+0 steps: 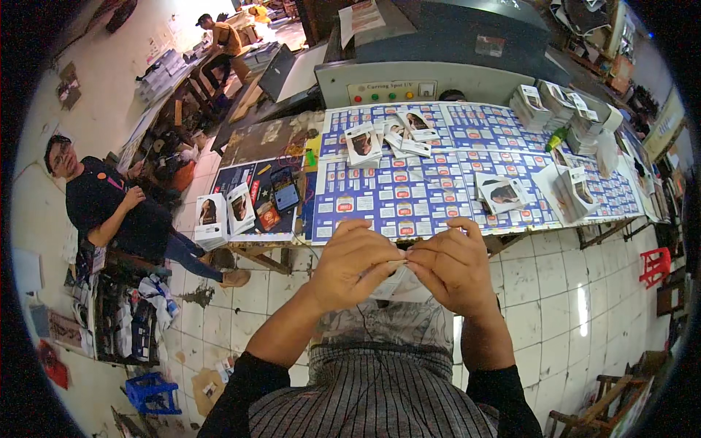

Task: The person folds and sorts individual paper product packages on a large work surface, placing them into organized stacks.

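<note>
In front of my chest, my left hand (359,264) and my right hand (454,264) come together with their fingertips pinched. Between and just below the fingertips hangs a pale, thin sheet-like piece (403,286); I cannot make out whether it is paper or plastic. Both hands grip its upper edge. Beyond them, on the table (343,208) covered with blue printed sheets, lies a loose pile of white printed boxes (365,146). Another small group of white boxes (504,193) lies to the right, nearer my right hand.
More white boxes (210,219) sit at the table's left end beside a phone (285,191). Stacks of boxes (531,109) stand at the far right. A grey machine (380,90) with coloured buttons backs the table. One person (102,197) is at left; a red stool (655,267) stands right.
</note>
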Motion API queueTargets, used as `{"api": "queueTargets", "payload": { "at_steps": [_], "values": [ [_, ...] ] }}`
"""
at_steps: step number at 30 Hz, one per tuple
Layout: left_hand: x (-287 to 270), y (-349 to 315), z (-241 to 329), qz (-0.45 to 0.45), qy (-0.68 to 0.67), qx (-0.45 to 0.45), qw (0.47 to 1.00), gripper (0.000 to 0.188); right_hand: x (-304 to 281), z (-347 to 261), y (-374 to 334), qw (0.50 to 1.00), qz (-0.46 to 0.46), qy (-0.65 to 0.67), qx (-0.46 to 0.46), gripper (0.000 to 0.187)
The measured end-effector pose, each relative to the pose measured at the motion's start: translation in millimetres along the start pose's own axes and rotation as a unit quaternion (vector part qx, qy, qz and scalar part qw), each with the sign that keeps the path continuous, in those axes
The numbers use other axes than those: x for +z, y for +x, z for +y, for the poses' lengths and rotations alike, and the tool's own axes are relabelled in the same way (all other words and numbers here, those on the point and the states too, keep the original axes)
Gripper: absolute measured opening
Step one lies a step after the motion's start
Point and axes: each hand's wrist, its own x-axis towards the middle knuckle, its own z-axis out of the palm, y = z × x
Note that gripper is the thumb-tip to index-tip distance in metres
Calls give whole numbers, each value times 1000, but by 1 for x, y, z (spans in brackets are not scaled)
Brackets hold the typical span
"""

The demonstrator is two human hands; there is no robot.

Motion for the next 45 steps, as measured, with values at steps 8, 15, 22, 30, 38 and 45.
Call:
{"api": "queueTargets", "payload": {
  "at_steps": [8,15,22,30,38,45],
  "values": [
    [1,-5,4,-25,83,52,995,6,1,3,-7,999,-11,37,-25,19],
    [-3,-11,1,117,80,22,990,4,-28,65,-54,997,-41,18,66,17],
    [-7,-27,-23,11,120,-51,991,10,-12,66,-62,978,99,30,180,8],
    [0,-24,-18,-54,192,-2,980,14,-16,23,-42,972,26,-192,130,35],
    [31,-28,-13,-33,170,21,985,11,10,10,-24,993,-72,-80,51,21],
    [8,-40,-25,-20,208,3,978,15,-30,80,-88,974,-38,-149,169,14]
  ]
}}
